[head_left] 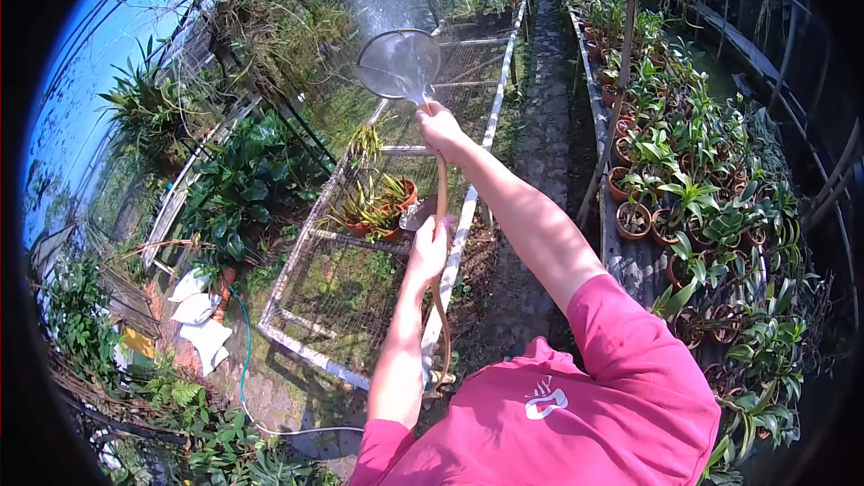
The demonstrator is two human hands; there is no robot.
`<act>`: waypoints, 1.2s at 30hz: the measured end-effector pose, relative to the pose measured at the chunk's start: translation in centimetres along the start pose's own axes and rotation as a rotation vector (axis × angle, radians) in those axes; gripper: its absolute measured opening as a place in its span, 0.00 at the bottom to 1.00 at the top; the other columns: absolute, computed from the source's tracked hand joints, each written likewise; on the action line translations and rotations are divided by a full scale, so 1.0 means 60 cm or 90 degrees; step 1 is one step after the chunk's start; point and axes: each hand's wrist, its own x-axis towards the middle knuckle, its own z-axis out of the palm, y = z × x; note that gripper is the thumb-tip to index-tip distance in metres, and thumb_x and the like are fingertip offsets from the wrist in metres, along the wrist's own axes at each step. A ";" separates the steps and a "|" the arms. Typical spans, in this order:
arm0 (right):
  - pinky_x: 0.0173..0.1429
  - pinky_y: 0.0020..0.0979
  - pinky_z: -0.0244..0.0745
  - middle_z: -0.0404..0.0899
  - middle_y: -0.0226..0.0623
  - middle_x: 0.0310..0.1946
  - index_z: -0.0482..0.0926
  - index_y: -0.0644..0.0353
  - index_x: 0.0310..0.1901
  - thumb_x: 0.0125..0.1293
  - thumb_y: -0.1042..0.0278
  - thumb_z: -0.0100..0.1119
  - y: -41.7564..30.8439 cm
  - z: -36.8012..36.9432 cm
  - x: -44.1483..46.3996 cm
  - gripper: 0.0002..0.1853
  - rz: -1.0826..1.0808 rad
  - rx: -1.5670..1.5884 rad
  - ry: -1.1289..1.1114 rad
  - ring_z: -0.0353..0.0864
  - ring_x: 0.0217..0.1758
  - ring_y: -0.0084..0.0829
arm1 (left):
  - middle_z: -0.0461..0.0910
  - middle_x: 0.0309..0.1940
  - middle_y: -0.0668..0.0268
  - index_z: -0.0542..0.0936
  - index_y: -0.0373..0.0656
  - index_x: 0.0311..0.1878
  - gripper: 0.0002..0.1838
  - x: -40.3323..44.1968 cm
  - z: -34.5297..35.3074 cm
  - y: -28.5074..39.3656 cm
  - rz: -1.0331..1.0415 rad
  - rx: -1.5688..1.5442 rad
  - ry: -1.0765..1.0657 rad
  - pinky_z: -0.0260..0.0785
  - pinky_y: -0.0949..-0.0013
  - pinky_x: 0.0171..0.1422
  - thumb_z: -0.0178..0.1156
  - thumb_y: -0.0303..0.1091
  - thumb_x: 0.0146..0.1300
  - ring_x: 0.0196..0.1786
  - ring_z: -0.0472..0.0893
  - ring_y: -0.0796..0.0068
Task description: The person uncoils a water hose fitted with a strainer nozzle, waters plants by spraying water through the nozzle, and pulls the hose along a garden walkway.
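My right hand (441, 130) is closed around the upper end of a tan hose (442, 184), just below a wide round spray head (399, 65) with a dark rim. A burst of water (382, 0) sprays up and away beyond the head. Lower down, my left hand (429, 247) is wrapped around the same hose, which hangs on below it. Both hands are above a wire-mesh bench (333, 283) with a pale frame. Potted plants (378, 202) in terracotta pots stand on the bench, left of my left hand.
To the right, a long bench holds many potted plants (684, 189) beside a stone path (544, 117). A thin pole (621, 81) rises at that bench's edge. White sacks (207, 337) and a green hose (245, 342) lie at the lower left.
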 end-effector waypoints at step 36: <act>0.19 0.25 0.64 0.70 0.27 0.25 0.73 0.58 0.58 0.74 0.63 0.50 0.001 0.069 -0.096 0.15 0.064 -0.070 -0.061 0.68 0.19 0.18 | 0.57 0.20 0.81 0.70 0.45 0.40 0.17 -0.116 0.016 -0.006 -0.083 -0.284 -0.034 0.48 0.80 0.22 0.44 0.47 0.81 0.19 0.55 0.90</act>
